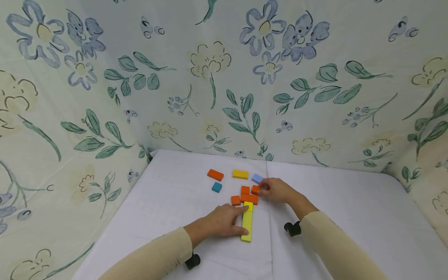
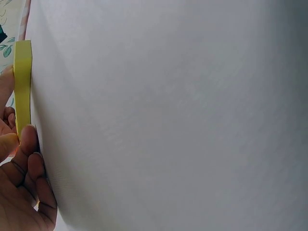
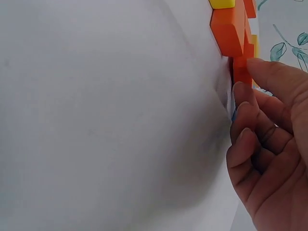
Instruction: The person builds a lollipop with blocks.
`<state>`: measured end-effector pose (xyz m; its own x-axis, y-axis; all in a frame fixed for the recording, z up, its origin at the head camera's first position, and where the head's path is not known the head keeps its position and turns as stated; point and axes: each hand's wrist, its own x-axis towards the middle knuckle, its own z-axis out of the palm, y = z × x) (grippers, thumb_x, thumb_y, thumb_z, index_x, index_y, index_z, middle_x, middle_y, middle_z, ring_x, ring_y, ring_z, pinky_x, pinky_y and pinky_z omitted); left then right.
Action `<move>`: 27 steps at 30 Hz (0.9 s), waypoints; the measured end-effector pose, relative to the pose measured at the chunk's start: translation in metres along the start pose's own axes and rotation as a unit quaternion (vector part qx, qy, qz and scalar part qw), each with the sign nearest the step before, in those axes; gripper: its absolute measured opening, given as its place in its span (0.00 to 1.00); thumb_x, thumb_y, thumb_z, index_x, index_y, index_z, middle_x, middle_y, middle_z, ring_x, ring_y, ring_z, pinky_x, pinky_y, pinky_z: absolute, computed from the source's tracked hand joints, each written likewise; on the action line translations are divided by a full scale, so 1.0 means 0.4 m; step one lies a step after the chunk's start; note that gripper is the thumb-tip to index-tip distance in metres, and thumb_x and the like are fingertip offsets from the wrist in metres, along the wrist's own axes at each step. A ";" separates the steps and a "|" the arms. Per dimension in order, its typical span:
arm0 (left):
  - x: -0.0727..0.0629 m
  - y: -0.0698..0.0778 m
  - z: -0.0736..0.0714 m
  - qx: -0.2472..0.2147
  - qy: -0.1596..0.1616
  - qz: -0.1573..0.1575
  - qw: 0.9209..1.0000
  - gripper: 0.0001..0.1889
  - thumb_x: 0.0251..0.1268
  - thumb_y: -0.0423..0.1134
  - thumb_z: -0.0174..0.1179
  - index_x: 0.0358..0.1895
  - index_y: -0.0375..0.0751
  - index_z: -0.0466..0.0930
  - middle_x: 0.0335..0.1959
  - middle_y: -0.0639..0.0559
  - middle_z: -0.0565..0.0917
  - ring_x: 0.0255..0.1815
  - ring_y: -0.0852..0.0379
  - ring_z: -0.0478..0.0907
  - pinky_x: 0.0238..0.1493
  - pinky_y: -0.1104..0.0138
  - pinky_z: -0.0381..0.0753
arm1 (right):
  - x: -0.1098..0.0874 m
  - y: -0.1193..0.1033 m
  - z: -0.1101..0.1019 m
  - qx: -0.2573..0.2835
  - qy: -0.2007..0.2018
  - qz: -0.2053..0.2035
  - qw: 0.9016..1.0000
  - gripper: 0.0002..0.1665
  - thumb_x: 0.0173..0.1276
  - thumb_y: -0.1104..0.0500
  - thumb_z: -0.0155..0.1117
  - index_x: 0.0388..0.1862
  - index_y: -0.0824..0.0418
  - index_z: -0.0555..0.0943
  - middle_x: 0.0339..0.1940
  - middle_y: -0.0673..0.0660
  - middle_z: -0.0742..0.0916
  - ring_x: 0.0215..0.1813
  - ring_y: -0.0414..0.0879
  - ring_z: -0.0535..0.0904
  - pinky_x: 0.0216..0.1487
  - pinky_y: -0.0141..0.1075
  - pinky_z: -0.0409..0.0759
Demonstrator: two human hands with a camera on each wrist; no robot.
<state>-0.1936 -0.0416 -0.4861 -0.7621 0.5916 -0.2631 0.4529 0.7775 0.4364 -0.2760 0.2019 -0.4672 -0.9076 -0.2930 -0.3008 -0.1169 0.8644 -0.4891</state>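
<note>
A long yellow block point(image 1: 246, 225) lies lengthwise toward me, with a small yellow block point(image 1: 248, 205) at its far end. My left hand point(image 1: 221, 221) holds this yellow row from the left, thumb on the long block and index fingertip by the small one. Across the far end lies an orange block point(image 1: 249, 199), and a small orange block point(image 1: 245, 189) sits beyond it. My right hand point(image 1: 280, 190) pinches another small orange block point(image 3: 242, 72) between thumb and fingers, just right of that group. The lower fingers of the right hand are curled in the right wrist view.
Farther back lie an orange block point(image 1: 215, 175), a yellow block point(image 1: 240, 174), a light blue block point(image 1: 257, 178) and a teal block point(image 1: 217, 187). One small orange block point(image 1: 236, 200) sits left of the group. A floral cloth point(image 1: 210, 124) rises behind the white tabletop point(image 1: 336, 202).
</note>
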 end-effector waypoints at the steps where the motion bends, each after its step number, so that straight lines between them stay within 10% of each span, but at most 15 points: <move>1: 0.000 0.001 0.000 0.000 0.001 0.000 1.000 0.42 0.60 0.68 0.65 0.78 0.63 0.65 0.23 0.60 0.75 0.29 0.63 0.69 0.31 0.70 0.67 | -0.001 0.002 0.003 0.005 0.001 0.001 1.000 0.19 0.70 0.48 0.70 0.55 0.56 0.83 0.37 0.53 0.82 0.40 0.46 0.76 0.43 0.36 0.76; 27: -0.002 0.001 0.002 0.012 0.004 0.009 1.000 0.42 0.61 0.68 0.64 0.78 0.63 0.64 0.23 0.61 0.74 0.29 0.65 0.69 0.30 0.71 0.66 | 0.010 0.037 0.049 0.053 0.034 0.012 0.998 0.11 0.75 0.48 0.63 0.52 0.47 0.82 0.38 0.52 0.81 0.41 0.48 0.75 0.42 0.39 0.72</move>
<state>-0.1926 -0.0417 -0.4863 -0.7580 0.6031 -0.2485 0.4768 0.7722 0.4199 -0.2736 0.2054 -0.4916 -0.9353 -0.2414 -0.2588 -0.0547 0.8211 -0.5682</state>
